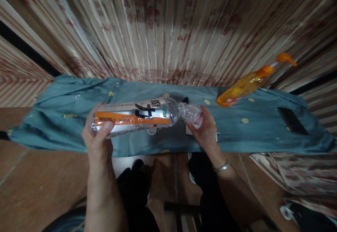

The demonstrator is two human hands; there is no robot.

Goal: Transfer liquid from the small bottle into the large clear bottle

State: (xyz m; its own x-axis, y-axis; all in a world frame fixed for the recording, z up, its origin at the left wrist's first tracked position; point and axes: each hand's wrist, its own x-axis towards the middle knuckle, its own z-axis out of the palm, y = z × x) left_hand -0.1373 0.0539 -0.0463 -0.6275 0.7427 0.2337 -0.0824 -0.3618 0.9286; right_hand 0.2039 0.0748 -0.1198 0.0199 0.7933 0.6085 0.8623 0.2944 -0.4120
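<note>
My left hand (98, 128) is wrapped round the base end of a large clear plastic bottle (134, 116) with an orange and white label. The bottle lies almost level in the air above the cloth, its neck pointing right. In my right hand (206, 128) is a small clear plastic piece (192, 112), shaped like a bottle's top, with something pinkish at its wide end. Its narrow end meets the large bottle's mouth; whether one sits inside the other I cannot tell. A white item (188, 130) shows partly below my right hand, mostly hidden.
A teal patterned cloth (79, 116) covers the narrow table. To the right stand an orange pump bottle (240, 88) and a dark phone (292, 120). A clear round disc (151, 131) lies below the large bottle. Striped curtains (163, 32) hang right behind the table.
</note>
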